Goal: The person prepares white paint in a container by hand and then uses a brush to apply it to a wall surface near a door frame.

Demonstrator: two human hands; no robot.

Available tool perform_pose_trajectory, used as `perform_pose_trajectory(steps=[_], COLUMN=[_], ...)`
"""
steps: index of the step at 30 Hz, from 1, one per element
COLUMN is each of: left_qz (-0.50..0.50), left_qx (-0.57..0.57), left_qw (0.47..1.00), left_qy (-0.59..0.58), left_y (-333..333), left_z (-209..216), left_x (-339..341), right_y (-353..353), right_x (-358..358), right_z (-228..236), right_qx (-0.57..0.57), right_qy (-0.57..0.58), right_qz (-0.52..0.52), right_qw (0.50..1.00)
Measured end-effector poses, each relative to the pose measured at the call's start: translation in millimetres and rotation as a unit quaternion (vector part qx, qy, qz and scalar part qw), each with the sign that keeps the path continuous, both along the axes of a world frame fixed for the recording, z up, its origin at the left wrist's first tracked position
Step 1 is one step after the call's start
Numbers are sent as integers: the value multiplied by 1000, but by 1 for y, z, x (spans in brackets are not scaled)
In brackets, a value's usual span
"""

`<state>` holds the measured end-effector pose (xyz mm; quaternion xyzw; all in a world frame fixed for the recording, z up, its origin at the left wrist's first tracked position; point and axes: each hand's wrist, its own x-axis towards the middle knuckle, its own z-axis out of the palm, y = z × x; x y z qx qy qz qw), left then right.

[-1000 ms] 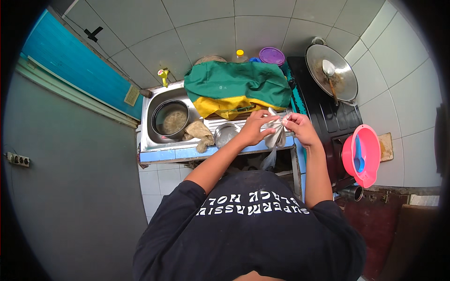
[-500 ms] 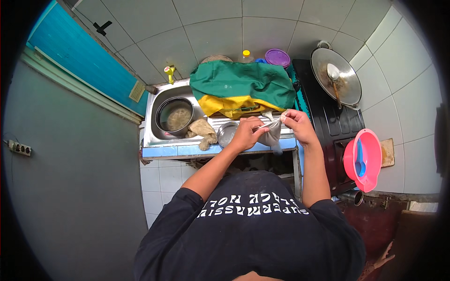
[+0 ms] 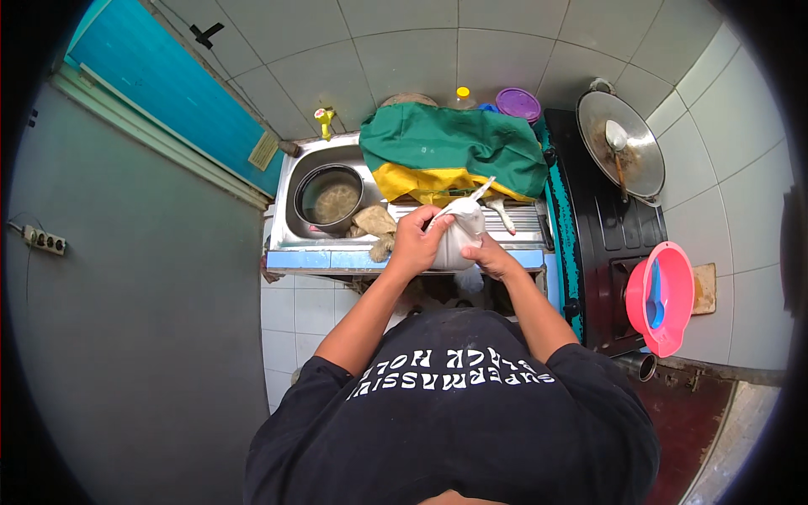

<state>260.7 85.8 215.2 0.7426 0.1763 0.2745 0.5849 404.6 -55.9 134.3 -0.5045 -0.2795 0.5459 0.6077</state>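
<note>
White bag (image 3: pixel 459 236) sits between both hands, held up over the counter's front edge (image 3: pixel 349 259), its twisted top pointing up toward the cloth. Left hand (image 3: pixel 415 244) pinches the bag's left side, thumb against fingers; right hand (image 3: pixel 492 257) grips the lower right side, thumb on the front — most of its fingers hidden behind. Green and yellow cloth (image 3: pixel 454 139) lies just beyond the bag. Left: dark pot (image 3: pixel 335 176) in the metal sink (image 3: pixel 293 172), tan rag (image 3: pixel 376 222) beside it. Right: black stove (image 3: pixel 602 215) with wok (image 3: pixel 641 167) and pink basin (image 3: pixel 677 278) — blue scoop (image 3: pixel 654 307) inside.
</note>
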Motion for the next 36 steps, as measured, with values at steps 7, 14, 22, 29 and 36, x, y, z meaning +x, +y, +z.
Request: perform_pose_trajectory(steps=[7, 14, 22, 29, 36], left_qz=[39, 37, 26, 29, 45], left_qx=[-160, -271, -263, -291, -316], left_qw=[982, 955, 948, 941, 930], left_qy=[87, 113, 181, 171, 183], left_y=[1, -14, -36, -45, -43], left_z=[-22, -95, -130, -161, -166], left_x=[-25, -42, -51, -53, -47], right_y=[5, -12, -38, -46, -43], right_x=[-40, -58, -79, -92, -94], right_z=[-5, -62, -78, -71, -67], right_qx=[-63, -157, -188, -228, -242], right_qy=[170, 240, 280, 275, 279], right_qz=[25, 67, 52, 28, 8], right_qw=[983, 956, 940, 934, 929])
